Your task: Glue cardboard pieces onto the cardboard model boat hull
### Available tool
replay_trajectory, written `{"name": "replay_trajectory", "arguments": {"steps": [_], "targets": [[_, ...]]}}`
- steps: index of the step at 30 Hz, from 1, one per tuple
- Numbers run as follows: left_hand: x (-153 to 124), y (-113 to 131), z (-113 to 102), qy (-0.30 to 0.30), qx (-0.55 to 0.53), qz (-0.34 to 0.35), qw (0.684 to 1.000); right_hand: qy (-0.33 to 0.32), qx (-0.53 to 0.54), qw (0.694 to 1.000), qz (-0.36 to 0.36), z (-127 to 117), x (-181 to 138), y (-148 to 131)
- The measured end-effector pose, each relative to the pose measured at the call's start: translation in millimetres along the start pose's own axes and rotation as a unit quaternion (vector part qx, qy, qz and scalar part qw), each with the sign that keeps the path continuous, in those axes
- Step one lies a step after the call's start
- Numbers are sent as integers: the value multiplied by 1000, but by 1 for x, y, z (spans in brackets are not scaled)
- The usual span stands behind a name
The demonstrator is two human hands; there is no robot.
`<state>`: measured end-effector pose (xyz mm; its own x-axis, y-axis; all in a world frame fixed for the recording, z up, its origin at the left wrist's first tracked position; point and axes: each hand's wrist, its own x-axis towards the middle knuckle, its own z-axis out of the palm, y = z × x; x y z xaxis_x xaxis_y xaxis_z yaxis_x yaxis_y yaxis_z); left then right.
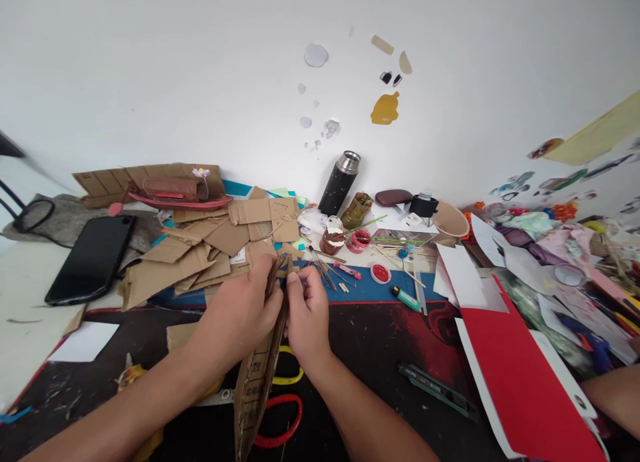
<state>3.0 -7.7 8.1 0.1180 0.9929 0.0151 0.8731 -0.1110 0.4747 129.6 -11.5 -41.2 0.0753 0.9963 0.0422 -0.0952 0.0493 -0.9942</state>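
Folded cardboard piece (254, 389): long axis near-to-far, far end angled slightly right. Left hand (244, 313), right hand (307, 315): grips clamped on it.

Soft, even light brightens the white wall (210, 75), with a faint shadow beside the black flask (338, 190) and a small glint on its steel neck (349, 161). Wide-angle distortion stretches the edges, where detail softens.
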Motion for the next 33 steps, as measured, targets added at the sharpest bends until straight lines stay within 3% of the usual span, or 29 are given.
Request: {"name": "replay_trajectory", "arguments": {"steps": [33], "targets": [[-2,-2,2,19,-13,18,1000,0,0,1000,3,0,1,5]]}}
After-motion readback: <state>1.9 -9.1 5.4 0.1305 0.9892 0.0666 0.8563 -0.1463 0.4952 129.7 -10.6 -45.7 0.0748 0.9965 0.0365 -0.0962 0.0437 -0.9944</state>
